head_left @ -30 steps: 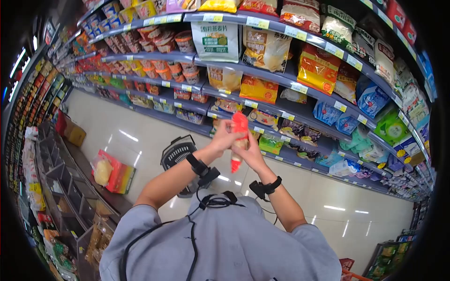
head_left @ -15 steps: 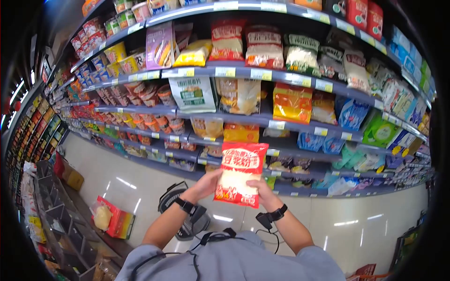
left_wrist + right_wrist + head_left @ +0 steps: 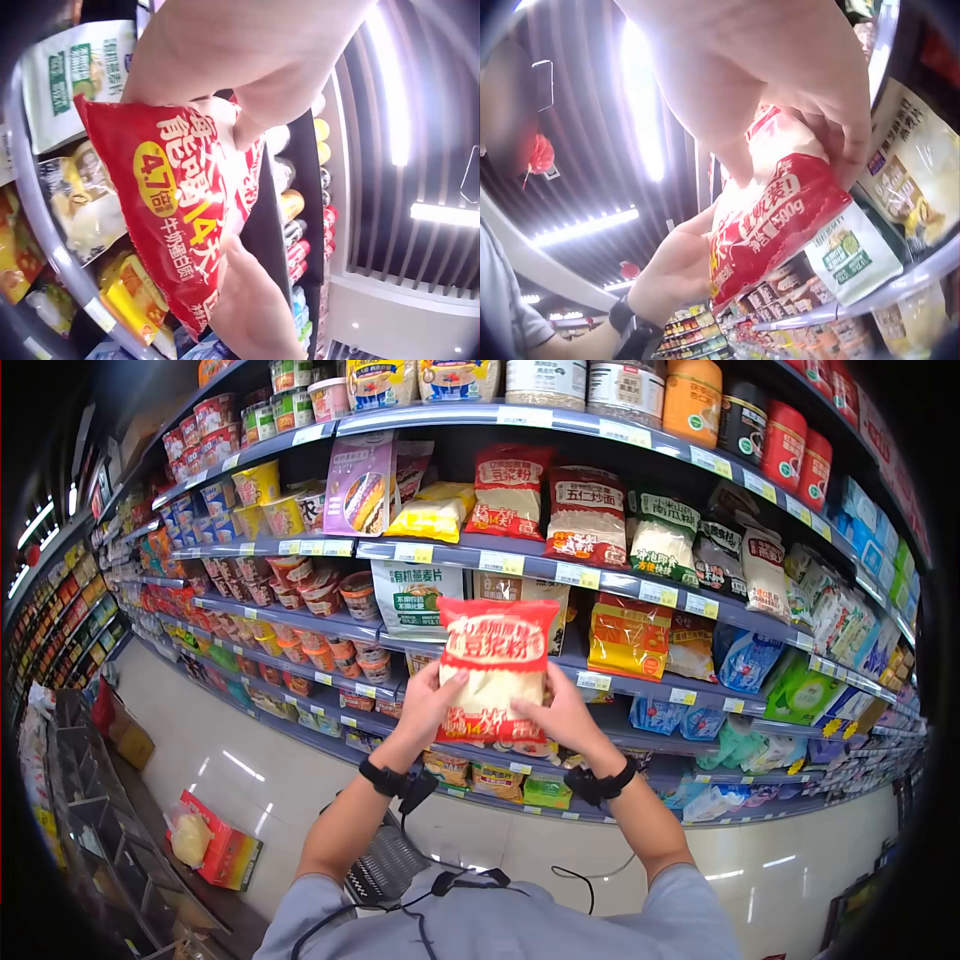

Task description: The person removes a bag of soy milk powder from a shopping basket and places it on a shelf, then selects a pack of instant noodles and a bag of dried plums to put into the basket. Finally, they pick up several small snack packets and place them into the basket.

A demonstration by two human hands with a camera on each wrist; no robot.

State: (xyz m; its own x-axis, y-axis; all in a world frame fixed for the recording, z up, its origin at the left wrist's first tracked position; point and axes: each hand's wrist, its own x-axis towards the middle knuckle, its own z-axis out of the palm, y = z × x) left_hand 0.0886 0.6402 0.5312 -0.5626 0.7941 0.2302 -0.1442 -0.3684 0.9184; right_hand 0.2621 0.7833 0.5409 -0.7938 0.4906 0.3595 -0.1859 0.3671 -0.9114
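A red and cream bag of soy milk powder (image 3: 494, 685) is held upright before the shelves, its printed front facing the head camera. My left hand (image 3: 427, 707) grips its left side, with the thumb on the front. On the opposite side my right hand (image 3: 578, 718) grips it the same way, thumb also over the front. The left wrist view shows the bag's red bottom (image 3: 161, 202) with a yellow oval on it. In the right wrist view, the fingers (image 3: 847, 142) of my right hand curl behind the bag.
A similar red bag (image 3: 508, 490) stands on the shelf above, beside a brown-and-white bag (image 3: 586, 515). Just behind the held bag is a white and green oatmeal bag (image 3: 415, 595). A dark basket (image 3: 390, 865) is on the floor, and a red box (image 3: 228, 845) lies farther left.
The bag was edge-on and low, then turned its front to the head camera. Both hands have since raised it toward the middle shelves, and the head view has tilted up.
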